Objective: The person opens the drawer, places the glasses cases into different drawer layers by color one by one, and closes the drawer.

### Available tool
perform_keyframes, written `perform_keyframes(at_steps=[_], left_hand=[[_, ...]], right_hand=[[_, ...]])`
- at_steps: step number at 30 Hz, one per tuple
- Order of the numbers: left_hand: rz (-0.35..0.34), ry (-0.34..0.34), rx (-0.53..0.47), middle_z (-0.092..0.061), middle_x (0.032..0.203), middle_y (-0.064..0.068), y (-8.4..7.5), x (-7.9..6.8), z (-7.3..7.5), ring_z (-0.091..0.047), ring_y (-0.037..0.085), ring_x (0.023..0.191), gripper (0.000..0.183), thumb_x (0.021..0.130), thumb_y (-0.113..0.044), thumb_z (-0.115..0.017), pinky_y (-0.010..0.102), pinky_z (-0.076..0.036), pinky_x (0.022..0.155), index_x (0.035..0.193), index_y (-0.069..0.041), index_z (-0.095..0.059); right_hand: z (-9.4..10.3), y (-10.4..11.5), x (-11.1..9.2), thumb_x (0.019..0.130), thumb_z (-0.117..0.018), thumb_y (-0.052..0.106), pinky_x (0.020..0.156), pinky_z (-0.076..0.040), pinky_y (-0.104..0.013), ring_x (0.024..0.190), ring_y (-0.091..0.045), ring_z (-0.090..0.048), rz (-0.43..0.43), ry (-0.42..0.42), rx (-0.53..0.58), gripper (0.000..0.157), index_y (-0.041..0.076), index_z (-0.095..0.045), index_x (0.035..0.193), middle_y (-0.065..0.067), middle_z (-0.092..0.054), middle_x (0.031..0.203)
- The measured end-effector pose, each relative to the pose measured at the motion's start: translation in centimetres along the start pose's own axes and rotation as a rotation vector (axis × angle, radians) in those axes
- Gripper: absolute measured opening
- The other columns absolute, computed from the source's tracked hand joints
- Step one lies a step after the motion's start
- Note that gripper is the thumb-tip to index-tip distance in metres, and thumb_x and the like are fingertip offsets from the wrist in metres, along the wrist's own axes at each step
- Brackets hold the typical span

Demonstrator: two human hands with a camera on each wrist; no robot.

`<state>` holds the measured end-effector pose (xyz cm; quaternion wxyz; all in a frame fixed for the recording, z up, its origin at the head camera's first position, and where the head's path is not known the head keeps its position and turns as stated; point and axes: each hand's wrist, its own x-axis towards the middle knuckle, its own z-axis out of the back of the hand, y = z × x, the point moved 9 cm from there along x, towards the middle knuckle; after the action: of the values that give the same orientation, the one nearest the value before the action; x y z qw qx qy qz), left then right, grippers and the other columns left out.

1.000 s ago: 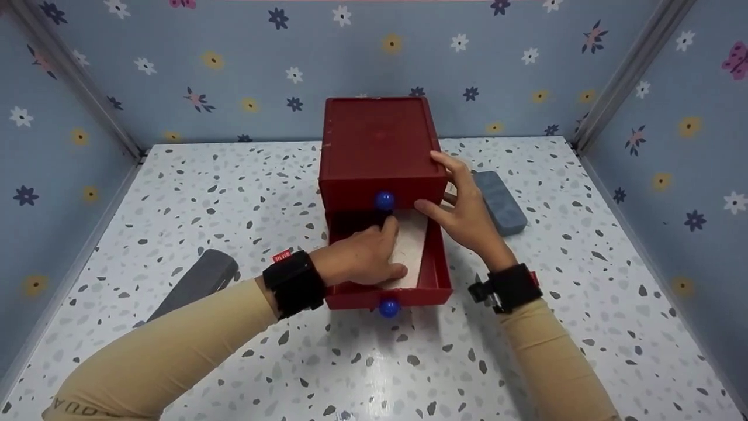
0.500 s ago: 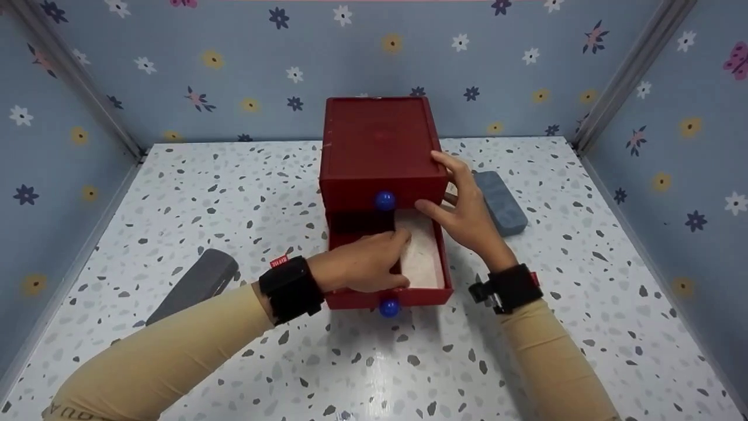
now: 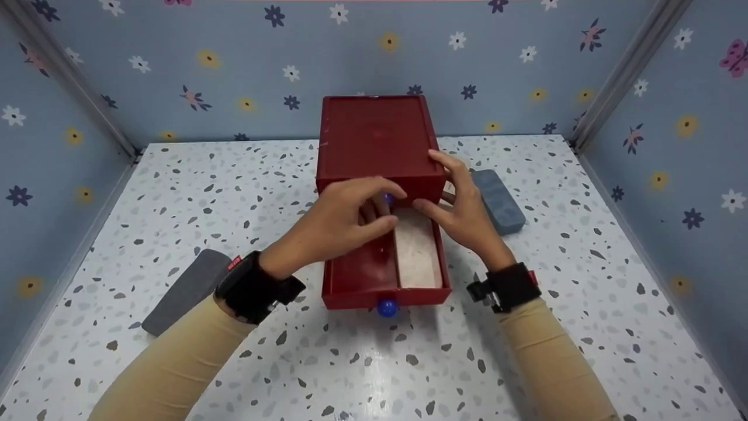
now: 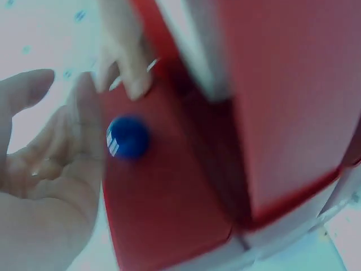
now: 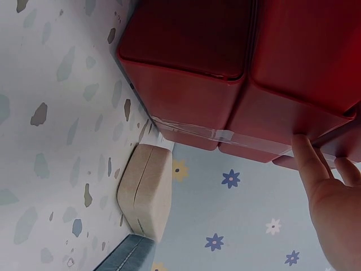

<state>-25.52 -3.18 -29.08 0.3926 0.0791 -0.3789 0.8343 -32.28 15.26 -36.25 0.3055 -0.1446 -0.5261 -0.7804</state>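
Note:
A red drawer cabinet [image 3: 377,134] stands in the middle with its lower drawer [image 3: 356,299] pulled out. An oblong off-white case [image 3: 418,251] lies along the right side inside that drawer. My left hand [image 3: 342,216] hovers before the upper drawer, thumb and forefinger spread about its blue knob [image 3: 388,200]. In the left wrist view the fingers hang loosely bent beside the knob [image 4: 128,137], apparently apart from it. My right hand [image 3: 467,219] grips the cabinet's upper right corner, thumb on the front and a finger on the top edge.
A dark grey case [image 3: 184,292] lies at the left, partly behind the left forearm. To the right of the cabinet is a blue-grey case [image 3: 499,202]; a beige case [image 5: 145,189] shows beside it in the right wrist view. Flowered panels [image 3: 245,52] enclose the table.
The off-white case shifted right inside the lower drawer under my left hand. That hand then let go and rose to the upper drawer's knob. My right hand stayed on the cabinet.

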Motion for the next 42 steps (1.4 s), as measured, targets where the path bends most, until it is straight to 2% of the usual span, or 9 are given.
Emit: perform_keyframes(at_steps=[3, 5, 7, 9, 12, 15, 21, 27, 42], left_hand=[[-0.036, -0.181, 0.039, -0.067, 0.102, 0.004, 0.2, -0.4, 3.1, -0.063, 0.012, 0.089, 0.029, 0.101, -0.017, -0.076, 0.028, -0.057, 0.078, 0.128, -0.009, -0.071], [-0.017, -0.283, 0.086, -0.066, 0.109, 0.005, 1.0, -0.9, 4.7, -0.062, 0.014, 0.099, 0.033, 0.099, -0.02, -0.078, 0.031, -0.055, 0.086, 0.13, -0.011, -0.07], [0.028, -0.354, 0.127, -0.064, 0.12, 0.007, 2.4, -1.6, 5.6, -0.059, 0.017, 0.112, 0.041, 0.097, -0.024, -0.08, 0.037, -0.051, 0.097, 0.135, -0.014, -0.069], [0.081, -0.387, 0.136, -0.06, 0.134, 0.007, 4.0, -2.2, 6.0, -0.054, 0.02, 0.127, 0.05, 0.095, -0.029, -0.083, 0.043, -0.046, 0.108, 0.14, -0.016, -0.066], [0.163, -0.373, 0.101, -0.051, 0.151, 0.007, 6.5, -2.8, 5.8, -0.046, 0.021, 0.141, 0.063, 0.092, -0.036, -0.085, 0.05, -0.041, 0.116, 0.148, -0.021, -0.061], [0.219, -0.33, 0.032, -0.042, 0.162, 0.008, 8.3, -3.2, 5.1, -0.044, 0.022, 0.147, 0.071, 0.092, -0.039, -0.085, 0.049, -0.043, 0.118, 0.155, -0.025, -0.054], [0.274, -0.304, -0.084, -0.03, 0.17, 0.01, 10.3, -3.6, 4.1, -0.049, 0.024, 0.146, 0.072, 0.094, -0.037, -0.084, 0.041, -0.049, 0.115, 0.157, -0.027, -0.05], [0.273, -0.311, -0.098, -0.036, 0.168, 0.005, 10.9, -3.7, 3.6, -0.046, 0.022, 0.148, 0.065, 0.095, -0.039, -0.081, 0.04, -0.052, 0.112, 0.154, -0.029, -0.054], [0.254, -0.349, -0.118, -0.041, 0.166, 0.001, 11.2, -4.1, 3.1, -0.048, 0.016, 0.146, 0.07, 0.096, -0.039, -0.08, 0.037, -0.052, 0.112, 0.158, -0.03, -0.05]], right_hand=[[0.1, 0.0, 0.0, 0.095, -0.081, 0.012, 0.102, -0.059, -0.049, 0.142, -0.024, -0.052, 0.0, -0.004, 0.008, 0.079, 0.018, -0.039, 0.162, -0.002, -0.036, 0.166], [0.2, 0.0, 0.0, 0.095, -0.081, 0.013, 0.102, -0.058, -0.05, 0.142, -0.024, -0.052, 0.004, -0.005, 0.013, 0.078, 0.018, -0.04, 0.161, -0.002, -0.036, 0.165], [0.1, 0.0, 0.0, 0.096, -0.081, 0.014, 0.102, -0.058, -0.052, 0.141, -0.024, -0.052, 0.013, -0.002, 0.017, 0.078, 0.018, -0.04, 0.161, -0.003, -0.036, 0.166], [0.0, 0.0, 0.0, 0.096, -0.08, 0.015, 0.102, -0.058, -0.052, 0.141, -0.024, -0.052, 0.021, 0.005, 0.018, 0.078, 0.017, -0.039, 0.162, -0.003, -0.036, 0.166], [0.0, 0.0, 0.0, 0.096, -0.08, 0.014, 0.102, -0.058, -0.054, 0.141, -0.024, -0.052, 0.027, 0.008, 0.021, 0.078, 0.017, -0.038, 0.162, -0.004, -0.035, 0.166], [0.1, -0.1, 0.0, 0.095, -0.081, 0.014, 0.101, -0.058, -0.055, 0.141, -0.024, -0.052, 0.026, 0.005, 0.02, 0.079, 0.017, -0.038, 0.162, -0.003, -0.036, 0.166], [0.0, -0.2, 0.1, 0.096, -0.081, 0.018, 0.101, -0.058, -0.054, 0.14, -0.023, -0.053, 0.005, 0.005, 0.006, 0.079, 0.021, -0.039, 0.162, 0.0, -0.037, 0.165], [0.0, -0.2, 0.1, 0.095, -0.081, 0.018, 0.1, -0.058, -0.056, 0.14, -0.022, -0.053, 0.003, 0.001, 0.013, 0.078, 0.02, -0.039, 0.162, 0.0, -0.038, 0.164], [-0.1, 0.0, -0.1, 0.097, -0.079, 0.014, 0.104, -0.057, -0.053, 0.141, -0.025, -0.053, 0.012, 0.012, 0.02, 0.08, 0.017, -0.035, 0.164, -0.004, -0.033, 0.167]])
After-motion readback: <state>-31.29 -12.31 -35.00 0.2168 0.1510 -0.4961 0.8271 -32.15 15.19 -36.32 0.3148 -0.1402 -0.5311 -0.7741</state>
